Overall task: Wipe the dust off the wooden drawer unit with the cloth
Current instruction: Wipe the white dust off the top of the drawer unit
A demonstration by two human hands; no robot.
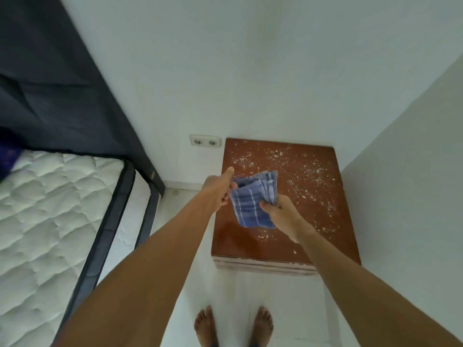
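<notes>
1. Gripping the blue striped cloth (253, 200) from both sides, the left hand (218, 194) pinches its upper left edge with the thumb stretched out, and the right hand (281, 212) is closed on the bunched folds at its right. The cloth hangs in the air between them, above the wooden drawer unit (283, 204), apparently not touching it.

2. White dust (295, 169) lies scattered across the reddish-brown top, thickest toward the back and right; none of it looks wiped yet.

3. Likely slips from here:
   - A fast sweep toward the front or left edge would push the specks onto the pale floor (233, 291) and the bare feet (233, 324) below.
   - A loosely bunched cloth could skip over patches or smear the dust instead of lifting it.
   - Strokes stopping short of the back and right edges, which seem to meet the walls, would leave a dusty strip.

4. Hard to make out:
   - Hands and cloth cover the middle of the top, so any dust there is unseen.
   - Only a thin strip of the unit's front shows; drawers and sides are hidden.
   - Fingers behind the cloth cannot be seen.
</notes>
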